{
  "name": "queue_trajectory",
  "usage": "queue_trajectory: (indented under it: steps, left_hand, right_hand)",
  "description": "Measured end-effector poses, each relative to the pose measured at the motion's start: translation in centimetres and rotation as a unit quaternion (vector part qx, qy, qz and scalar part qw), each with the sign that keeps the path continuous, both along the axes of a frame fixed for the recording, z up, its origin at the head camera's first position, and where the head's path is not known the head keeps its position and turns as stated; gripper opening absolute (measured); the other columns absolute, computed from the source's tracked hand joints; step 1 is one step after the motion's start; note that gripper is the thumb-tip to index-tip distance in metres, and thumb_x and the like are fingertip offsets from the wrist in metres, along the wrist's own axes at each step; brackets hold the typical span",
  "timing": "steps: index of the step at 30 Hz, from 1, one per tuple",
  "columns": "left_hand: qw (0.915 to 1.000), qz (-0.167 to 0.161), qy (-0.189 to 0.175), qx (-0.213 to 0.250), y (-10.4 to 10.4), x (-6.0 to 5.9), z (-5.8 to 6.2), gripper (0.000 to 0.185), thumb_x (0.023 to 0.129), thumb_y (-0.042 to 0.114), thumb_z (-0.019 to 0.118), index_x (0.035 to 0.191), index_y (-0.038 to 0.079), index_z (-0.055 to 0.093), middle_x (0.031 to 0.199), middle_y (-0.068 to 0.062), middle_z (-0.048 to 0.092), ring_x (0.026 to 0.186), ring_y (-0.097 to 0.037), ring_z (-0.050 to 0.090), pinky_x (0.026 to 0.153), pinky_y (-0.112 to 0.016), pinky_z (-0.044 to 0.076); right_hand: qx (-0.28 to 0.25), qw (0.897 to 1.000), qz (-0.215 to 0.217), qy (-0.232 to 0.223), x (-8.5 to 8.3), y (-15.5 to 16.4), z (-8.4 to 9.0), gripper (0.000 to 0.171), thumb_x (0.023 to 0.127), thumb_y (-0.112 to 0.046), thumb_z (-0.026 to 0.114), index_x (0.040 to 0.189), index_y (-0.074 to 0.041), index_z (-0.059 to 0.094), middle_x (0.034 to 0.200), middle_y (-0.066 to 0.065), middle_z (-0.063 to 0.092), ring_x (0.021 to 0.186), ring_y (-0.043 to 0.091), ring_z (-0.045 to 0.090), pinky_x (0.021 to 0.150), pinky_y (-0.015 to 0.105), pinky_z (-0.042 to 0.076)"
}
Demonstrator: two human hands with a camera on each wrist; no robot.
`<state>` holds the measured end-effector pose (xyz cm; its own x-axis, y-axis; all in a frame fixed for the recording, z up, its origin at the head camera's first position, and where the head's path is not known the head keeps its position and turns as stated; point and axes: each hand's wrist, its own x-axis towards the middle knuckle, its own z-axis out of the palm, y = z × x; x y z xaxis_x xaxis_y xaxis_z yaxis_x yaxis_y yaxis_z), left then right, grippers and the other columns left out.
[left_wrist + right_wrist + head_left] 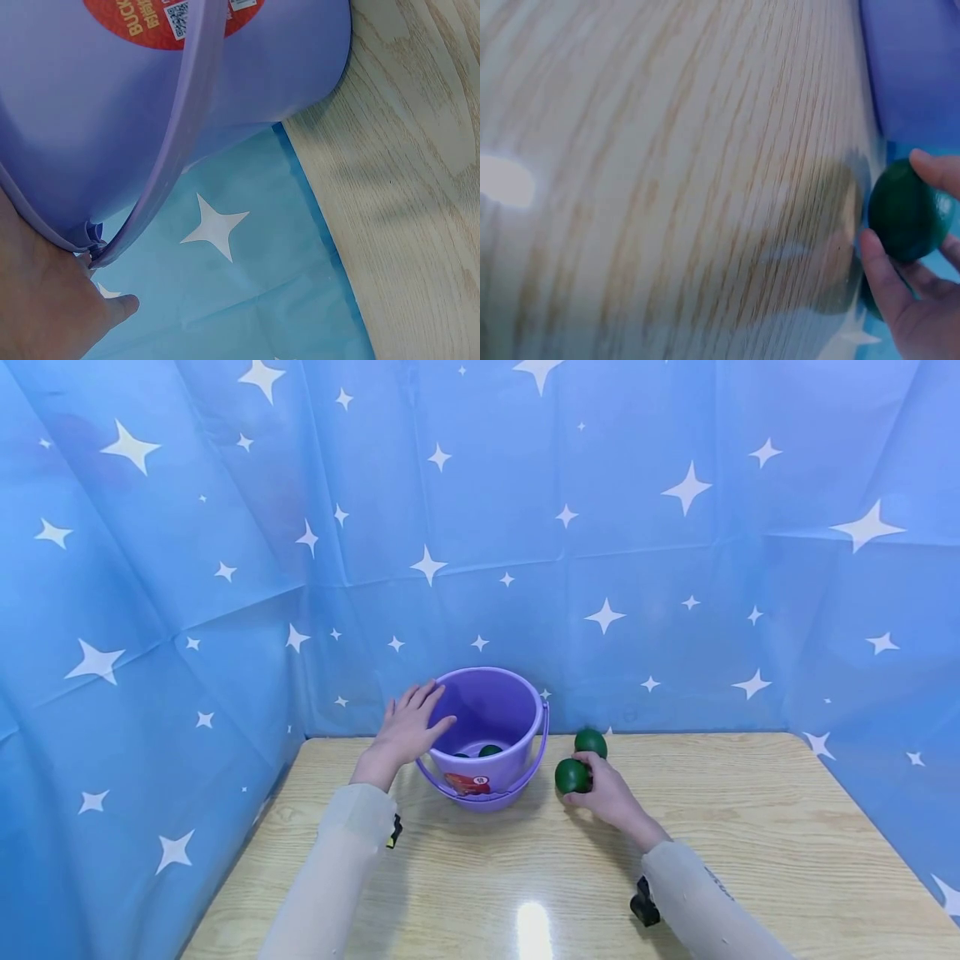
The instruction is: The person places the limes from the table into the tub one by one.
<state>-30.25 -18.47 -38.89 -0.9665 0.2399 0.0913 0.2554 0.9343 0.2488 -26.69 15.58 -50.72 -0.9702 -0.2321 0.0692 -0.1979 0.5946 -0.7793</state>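
Observation:
A purple bucket [487,778] with a red label stands near the back edge of the table. My left hand [406,727] rests at its left rim with the fingers spread. The left wrist view shows that hand [45,292] beside the joint of the bucket's handle [191,97]. To the right of the bucket, my right hand [609,795] holds a dark green, smooth, egg-shaped fruit [572,777] between thumb and fingers, low over the table. A second green fruit [591,742] lies just behind it. Inside the bucket a green fruit [491,750] shows, with another mostly hidden by the rim.
The wood-grain table [750,827] has a bright light reflection near the front. A blue curtain [660,568] with white stars hangs behind the table and at both sides. The bucket's purple handle [517,787] hangs down across its front.

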Motion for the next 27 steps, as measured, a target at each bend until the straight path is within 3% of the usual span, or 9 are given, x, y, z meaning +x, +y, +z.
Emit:
queue_trajectory:
  steps: [27]
  left_hand:
    - [1.0000,0.003,-0.004,-0.002,0.0,0.1,0.0,0.071,0.101,0.058,0.041,0.160,0.023,0.023,0.169,-0.002,0.015,0.156,-0.034,0.010,0.123,-0.066,0.005]
  right_hand:
    - [-0.022,1.000,-0.013,-0.014,-0.1,0.7,1.2,0.075,0.086,-0.010,0.076,0.148,0.002,0.035,0.149,0.031,0.040,0.126,0.051,0.052,0.100,0.061,0.050]
